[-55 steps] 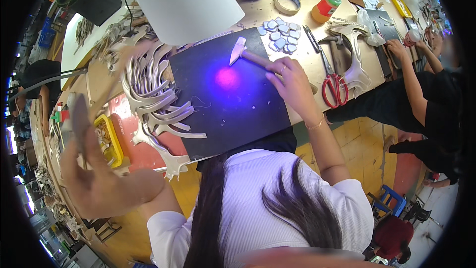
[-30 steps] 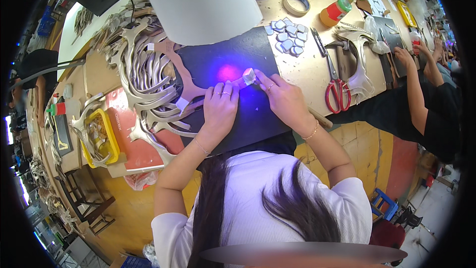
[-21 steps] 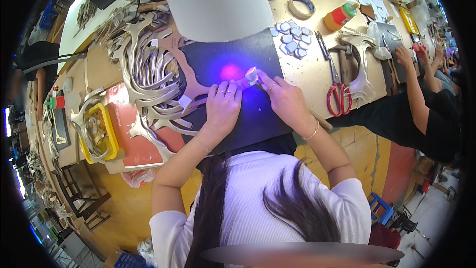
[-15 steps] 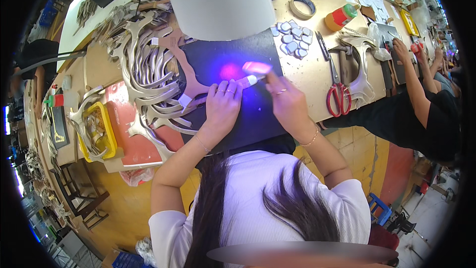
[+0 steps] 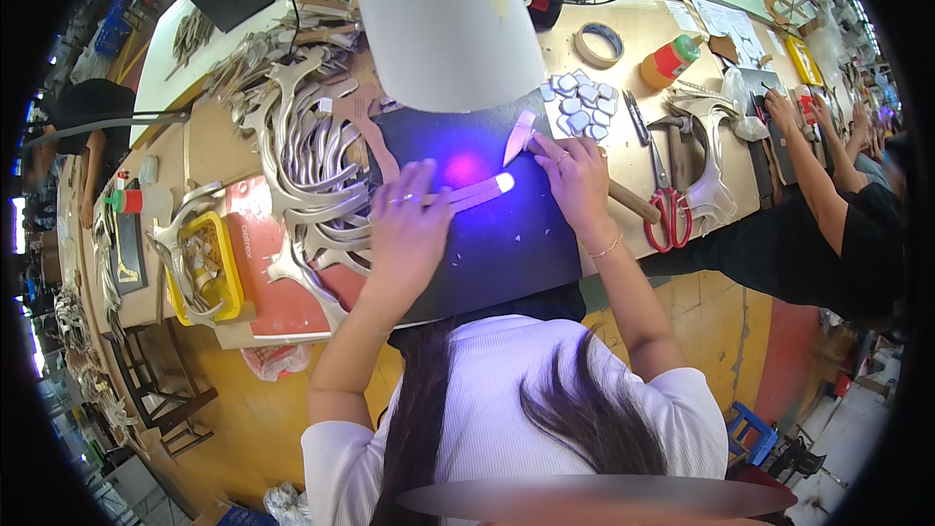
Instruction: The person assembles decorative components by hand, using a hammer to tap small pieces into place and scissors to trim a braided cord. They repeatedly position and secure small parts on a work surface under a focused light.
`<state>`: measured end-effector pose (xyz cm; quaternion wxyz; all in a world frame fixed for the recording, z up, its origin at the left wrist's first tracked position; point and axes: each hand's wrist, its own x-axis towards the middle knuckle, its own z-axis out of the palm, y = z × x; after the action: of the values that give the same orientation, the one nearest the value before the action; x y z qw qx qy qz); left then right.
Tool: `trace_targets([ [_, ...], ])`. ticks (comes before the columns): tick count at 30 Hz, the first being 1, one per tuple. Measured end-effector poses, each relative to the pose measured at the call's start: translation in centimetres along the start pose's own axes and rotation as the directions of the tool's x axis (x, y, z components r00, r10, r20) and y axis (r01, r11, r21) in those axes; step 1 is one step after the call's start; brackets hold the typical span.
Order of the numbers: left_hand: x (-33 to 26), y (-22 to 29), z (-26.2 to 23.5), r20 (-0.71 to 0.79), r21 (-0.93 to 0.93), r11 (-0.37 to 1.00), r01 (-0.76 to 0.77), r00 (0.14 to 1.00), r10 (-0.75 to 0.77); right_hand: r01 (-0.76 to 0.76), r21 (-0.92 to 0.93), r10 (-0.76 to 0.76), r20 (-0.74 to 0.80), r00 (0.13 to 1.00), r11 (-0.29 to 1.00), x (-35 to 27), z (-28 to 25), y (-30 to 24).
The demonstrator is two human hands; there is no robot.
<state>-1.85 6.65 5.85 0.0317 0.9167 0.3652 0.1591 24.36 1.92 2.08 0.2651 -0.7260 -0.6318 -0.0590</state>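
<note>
- Counter point(image 5: 623, 161): runs across the scene.
- Mat point(image 5: 516, 253): black, at the counter's near edge.
- Strips point(image 5: 307, 151): silvery, heaped left of the mat.
- Left hand point(image 5: 407, 234): over the left end of the strap point(image 5: 475, 195); fingers blurred, so I cannot tell whether its grip is closed.
- Right hand point(image 5: 579, 180): grip closed round the hammer point(image 5: 633, 202).
- Hammer: head far-left of that hand, handle sloping near-right.
- Strap: over the mat, white tip rightward between the hands.
</note>
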Motion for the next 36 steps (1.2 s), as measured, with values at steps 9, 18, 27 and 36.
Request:
trace_targets([
  [9, -0.9, -5.1, -2.9, 0.201, -0.084, 0.996, 0.034, 0.979, -0.016, 0.054, 0.201, -0.045, -0.050, 0.998, 0.978, -0.1, -1.7, -1.4],
  [18, -1.2, -3.7, -12.2, -0.398, -0.302, 0.953, -0.004, 0.909, -0.122, -0.136, 0.459, 0.070, 0.158, 0.985, 0.878, -0.2, -3.5, -1.8],
  [27, 1.4, 1.6, -12.1, -0.374, -0.645, 0.706, -0.294, 0.926, 0.045, 0.207, 0.785, -0.361, 0.023, 0.932, 0.584, -1.1, -7.0, -7.6],
  [36, 2.5, 3.2, -10.3, -0.345, -0.679, 0.698, -0.227, 0.938, -0.031, -0.342, 0.790, 0.361, 0.165, 0.918, 0.509, -4.1, -13.9, -1.9],
])
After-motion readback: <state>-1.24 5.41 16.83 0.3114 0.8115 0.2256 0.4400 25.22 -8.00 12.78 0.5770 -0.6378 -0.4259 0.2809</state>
